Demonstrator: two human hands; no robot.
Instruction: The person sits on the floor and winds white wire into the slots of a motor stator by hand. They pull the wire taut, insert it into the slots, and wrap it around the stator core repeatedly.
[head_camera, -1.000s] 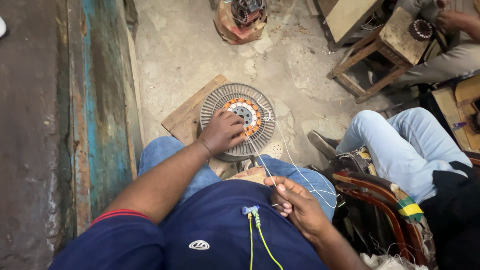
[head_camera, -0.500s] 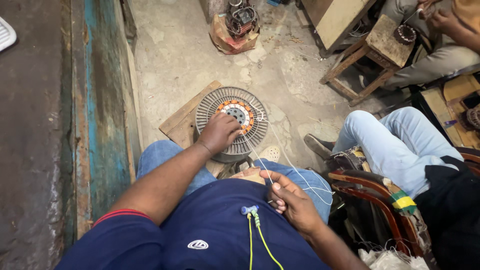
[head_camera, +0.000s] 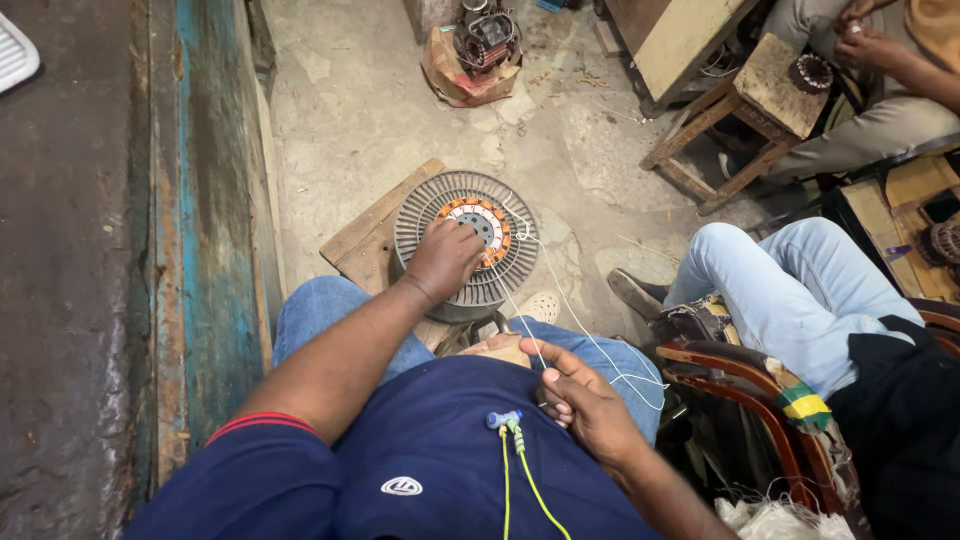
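- Left hand (head_camera: 443, 258): arm stretched forward and down, palm down, fingers curled and pressing on the round grey ribbed metal motor stator with orange coil ring (head_camera: 467, 240); whether they pinch anything underneath cannot be told.
- Stator sits directly under the left hand, between the person's knees, resting on a flat wooden board (head_camera: 365, 235).
- Right hand (head_camera: 585, 405): drawn back close to the belly, fingers closed, pinching the thin pale winding wire (head_camera: 560, 300).
- Wire runs taut from the right hand's fingertips up to the stator; a slack loop hangs to the right of that hand.
- Surface: cracked grey concrete floor (head_camera: 350, 100) beyond the left hand.
- Left of the left arm: worn wooden plank with flaking blue paint (head_camera: 205, 250).
- Right of the right hand: another person's legs in light blue jeans (head_camera: 790, 290), seated on a wooden chair.
- Far ahead, right: small wooden stool (head_camera: 750, 110).
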